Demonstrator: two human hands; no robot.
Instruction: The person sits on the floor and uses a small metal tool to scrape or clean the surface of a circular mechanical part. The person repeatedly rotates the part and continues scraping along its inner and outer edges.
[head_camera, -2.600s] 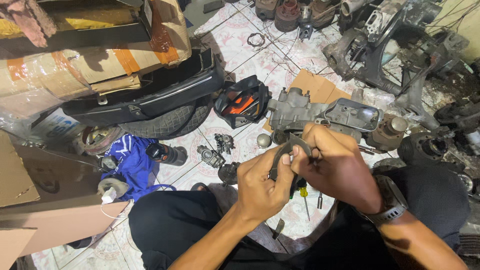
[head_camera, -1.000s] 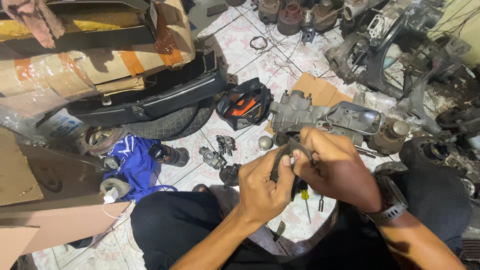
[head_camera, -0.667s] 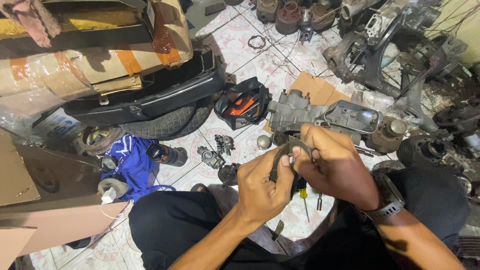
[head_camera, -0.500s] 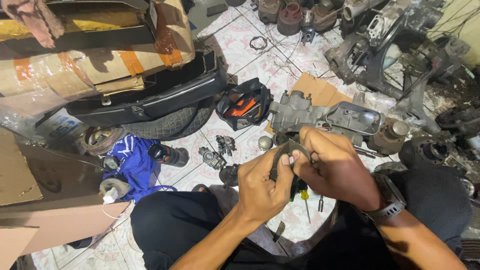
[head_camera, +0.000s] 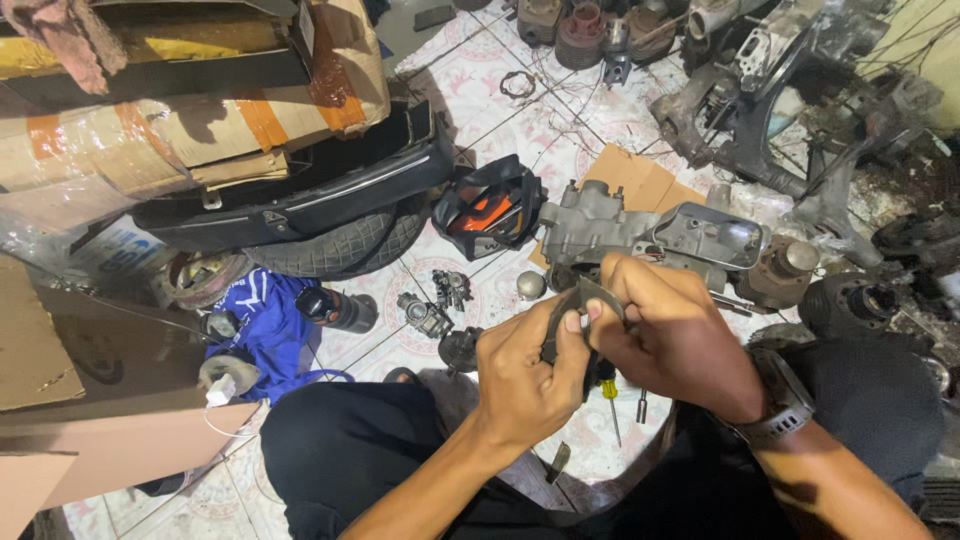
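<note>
My left hand (head_camera: 525, 375) and my right hand (head_camera: 672, 335) meet in front of me, both gripping a small dark curved strip (head_camera: 572, 305), a thin rubbery or metal piece. My left thumb presses on its lower end and my right fingers pinch its upper end. A watch sits on my right wrist. Just beyond my hands a grey engine casing (head_camera: 600, 225) lies on the tiled floor on a sheet of cardboard (head_camera: 630, 175). A yellow-handled screwdriver (head_camera: 608, 395) lies under my hands.
A tyre (head_camera: 335, 245) and a black seat (head_camera: 300, 195) lie at left under taped cardboard boxes (head_camera: 190, 110). A black and orange bag (head_camera: 488, 210), a carburettor (head_camera: 425, 315), blue cloth (head_camera: 265, 325) and several engine parts (head_camera: 780, 110) crowd the floor.
My hands have stayed in nearly the same place, working the dark strip; my fingers shifted slightly on it. Nothing else on the floor has moved.
</note>
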